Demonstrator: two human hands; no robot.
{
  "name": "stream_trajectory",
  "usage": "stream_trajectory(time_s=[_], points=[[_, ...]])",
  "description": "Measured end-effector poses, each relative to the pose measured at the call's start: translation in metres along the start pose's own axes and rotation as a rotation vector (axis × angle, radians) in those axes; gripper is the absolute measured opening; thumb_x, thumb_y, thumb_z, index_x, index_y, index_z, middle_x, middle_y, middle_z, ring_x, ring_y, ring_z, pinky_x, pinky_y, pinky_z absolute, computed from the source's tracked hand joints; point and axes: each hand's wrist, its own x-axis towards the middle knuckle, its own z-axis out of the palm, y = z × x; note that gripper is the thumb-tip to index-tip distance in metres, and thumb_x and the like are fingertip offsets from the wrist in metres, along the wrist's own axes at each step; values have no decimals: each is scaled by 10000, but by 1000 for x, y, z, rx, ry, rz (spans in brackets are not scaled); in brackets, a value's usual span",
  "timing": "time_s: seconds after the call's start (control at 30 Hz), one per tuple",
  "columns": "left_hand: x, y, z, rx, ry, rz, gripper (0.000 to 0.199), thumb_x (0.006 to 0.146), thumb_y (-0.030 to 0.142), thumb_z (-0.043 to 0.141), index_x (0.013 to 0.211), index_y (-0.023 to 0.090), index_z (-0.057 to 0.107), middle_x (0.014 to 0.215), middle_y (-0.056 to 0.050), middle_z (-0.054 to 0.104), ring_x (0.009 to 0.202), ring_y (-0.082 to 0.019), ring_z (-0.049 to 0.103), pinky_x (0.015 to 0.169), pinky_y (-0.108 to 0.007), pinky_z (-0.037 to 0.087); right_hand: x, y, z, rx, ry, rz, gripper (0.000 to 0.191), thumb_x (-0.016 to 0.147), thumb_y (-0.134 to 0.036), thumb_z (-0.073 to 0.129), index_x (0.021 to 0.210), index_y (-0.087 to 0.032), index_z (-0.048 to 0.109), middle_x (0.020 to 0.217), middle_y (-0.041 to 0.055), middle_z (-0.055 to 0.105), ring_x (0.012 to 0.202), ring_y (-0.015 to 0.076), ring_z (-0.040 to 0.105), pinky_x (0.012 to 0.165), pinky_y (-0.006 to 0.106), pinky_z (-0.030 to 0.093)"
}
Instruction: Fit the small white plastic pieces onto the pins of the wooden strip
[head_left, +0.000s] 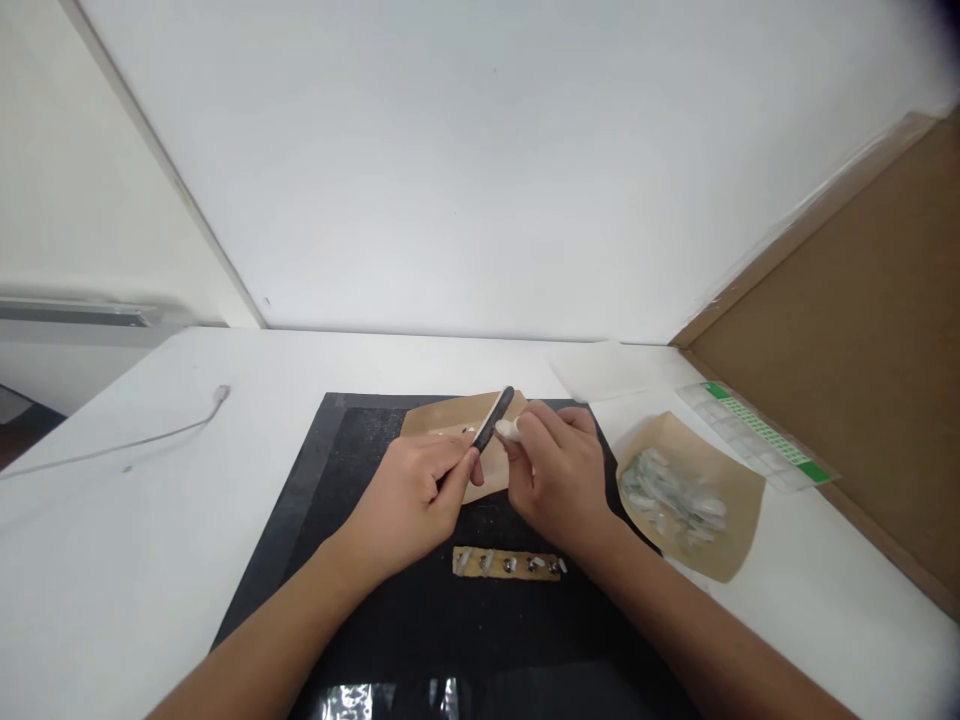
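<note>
My left hand (420, 485) is closed around the lower part of a dark nail file (498, 412), which slants up to the right with one pale edge. Pinched in my right hand (561, 475) is a small whitish piece (508, 430) that looks like a false nail; it is close beside the file, and I cannot tell whether they touch. Beneath both hands lies a brown paper tray (429, 419) with a few tiny bits in it. Nearer to me, a tan strip (498, 567) carries several small metal discs with pale nail-like pieces on them.
A black mat (349, 490) covers the middle of the white table (135, 560). At right, a brown paper tray (735, 520) holds many clear nail tips (671, 495). Behind it is a clear plastic case (765, 435) with green labels. A white cable (180, 432) lies at left.
</note>
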Motion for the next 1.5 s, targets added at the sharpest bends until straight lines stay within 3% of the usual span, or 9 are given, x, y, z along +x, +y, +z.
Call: stream_trajectory(time_s=[0.33,0.43,0.57,0.67,0.8,0.97,1.13,1.3,1.5], points=[[0,1,-1,4,-10,18,314,1034,167,501,751,164,639,671,23,617,601,-105,563,630,-234,393,1,1,0,28,-53,-67,283,923,-40,519,742,-235,421,680,-18,500,608,173,395,717,364,315],[0,2,-1,10,5,13,318,1041,179,500,760,167,647,669,23,619,601,-108,562,638,-239,396,2,2,-2,-8,8,-4,278,937,-55,535,757,-236,425,701,-12,508,618,172,402,725,366,318],[-1,3,-1,4,-18,15,314,1041,176,495,764,165,642,693,15,626,644,-117,596,657,-241,406,3,2,-3,51,-60,-41,292,925,-43,528,748,-236,401,691,-20,487,610,170,394,715,364,320],[-1,3,-1,5,4,7,315,1046,184,492,771,165,644,678,19,607,630,-114,589,649,-240,402,3,0,-2,29,-1,1,295,939,-49,526,750,-236,400,698,-18,491,611,168,399,722,368,323],[0,2,0,3,-21,16,303,1041,167,489,772,167,628,724,8,641,674,-124,617,679,-242,418,1,0,-1,62,-67,-47,293,939,-45,510,746,-235,398,684,-19,488,608,171,407,699,368,311],[-1,6,0,0,24,35,302,1050,180,491,785,172,635,700,15,623,647,-119,605,656,-239,412,4,6,-6,69,37,42,298,989,-109,549,755,-237,416,699,-13,515,625,170,454,712,366,336],[-2,11,2,-37,34,60,296,1062,191,482,813,177,642,779,-2,677,739,-138,655,724,-250,450,0,5,-11,305,-6,224,239,1028,-208,578,791,-230,555,741,6,605,730,193,578,745,363,390],[-2,11,5,-35,106,54,274,1066,192,481,887,182,688,775,0,666,693,-133,631,696,-258,447,-7,1,-11,783,-51,525,168,1041,-339,630,900,-250,605,788,-6,698,758,189,669,766,339,489],[-2,9,10,-33,143,61,261,1066,215,500,970,187,741,924,-57,708,849,-182,671,799,-296,505,-5,0,-11,1121,-82,651,179,1022,-375,675,920,-232,639,793,-5,701,777,172,685,790,306,535]])
